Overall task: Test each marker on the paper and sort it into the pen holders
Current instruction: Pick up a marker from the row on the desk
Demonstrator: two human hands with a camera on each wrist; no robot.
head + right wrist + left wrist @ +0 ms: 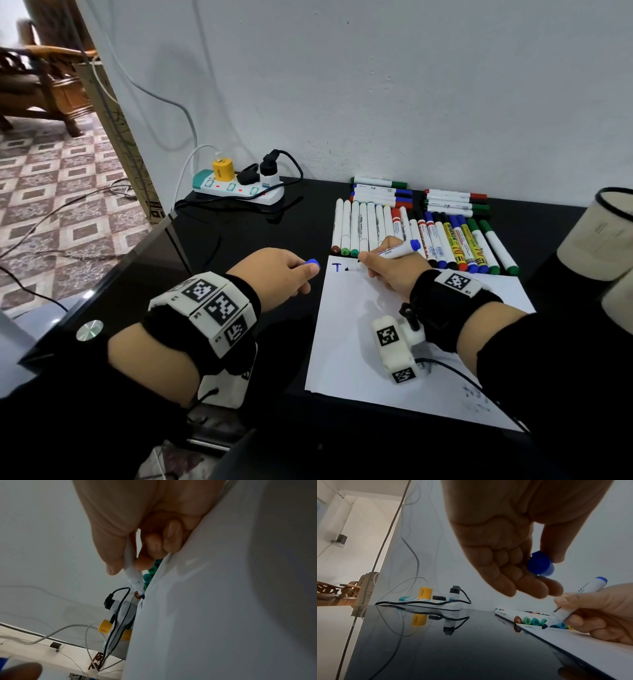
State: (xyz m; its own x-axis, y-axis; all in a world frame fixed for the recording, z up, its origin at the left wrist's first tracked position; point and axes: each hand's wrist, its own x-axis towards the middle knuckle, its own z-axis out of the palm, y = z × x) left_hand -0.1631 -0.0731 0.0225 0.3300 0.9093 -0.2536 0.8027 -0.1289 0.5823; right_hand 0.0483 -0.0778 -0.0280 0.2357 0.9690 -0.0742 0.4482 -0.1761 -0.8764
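Wrists w/ tagged black bands fill the near part of the head view, both over the bench [239,233]. Right hand [394,270] is curled round an uncapped blue marker [399,251], tip down on the far-left corner of the paper [359,342], right beside a blue "T" [337,267] and a dark dot. Right wrist view shows the nib touching the sheet w/ a small blue stroke under it. Left hand [286,274] hangs just left of the paper, thumb and fingertips pinching the blue cap [312,264]; other fingers loosely bent, nothing else in it.

Step in hand, as I read it: test-writing w/ this marker. It plainly leaves ink, so it looks like a working one.

Untested markers [421,236] lie in a row just beyond the paper's far edge, more stacked crosswise behind them by the wall. Pen holders [603,240] sit at the far right edge, only partly in view; can't tell if anything's inside.

Next move calls for: lift nib off the sheet, bring both hands together, line the cap up w/ the tip and push it home, then carry the marker right, across the paper, to whichever holder takes the good ones. Which holder that is can't be told from here. Power strip [239,188] w/ plugs sits far left, well apart from the work.
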